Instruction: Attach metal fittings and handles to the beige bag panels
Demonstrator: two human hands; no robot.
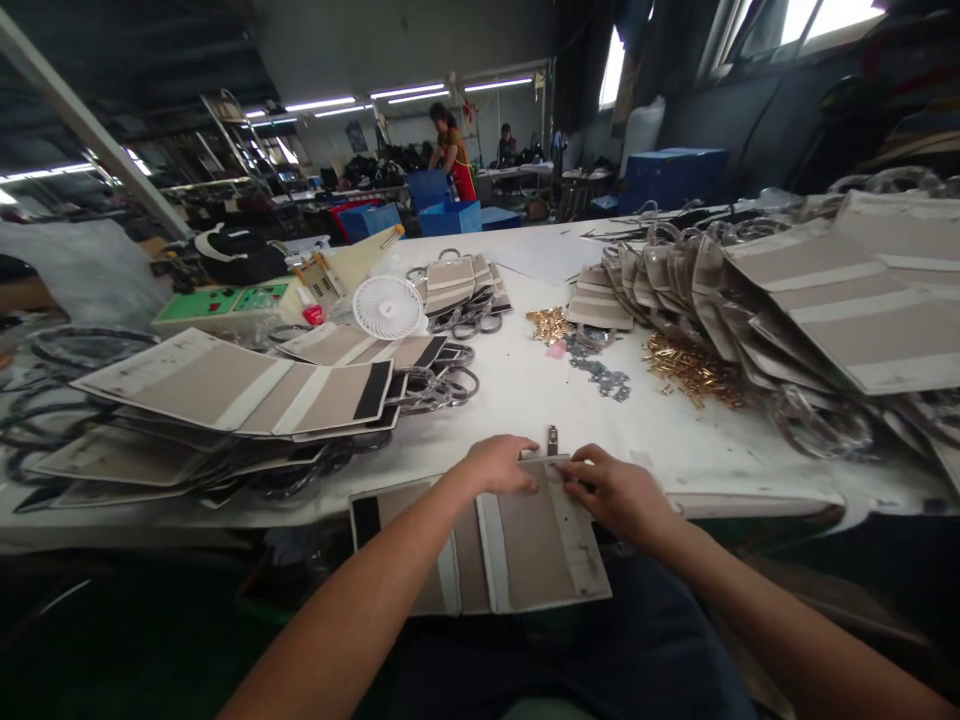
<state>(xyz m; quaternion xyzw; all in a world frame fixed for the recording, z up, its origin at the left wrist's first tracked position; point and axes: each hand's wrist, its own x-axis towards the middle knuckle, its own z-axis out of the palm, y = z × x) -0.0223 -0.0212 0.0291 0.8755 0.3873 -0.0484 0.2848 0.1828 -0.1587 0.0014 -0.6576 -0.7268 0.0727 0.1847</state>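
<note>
A flat taupe panel with white stripes and a black band [517, 545] lies half over the near edge of the white table [525, 400]. My left hand [499, 465] is closed on the panel's far edge. My right hand [615, 490] pinches the same edge beside it. A small metal clasp [552, 438] sticks up from that edge between the two hands.
Stacks of like panels lie at the left [240, 390] and right [825, 300]. Gold fittings [690, 370], silver fittings [600, 372], metal rings [442, 385], a small white fan [388, 306] and a green control box [225, 303] sit on the table. A person in red [454, 150] stands far behind.
</note>
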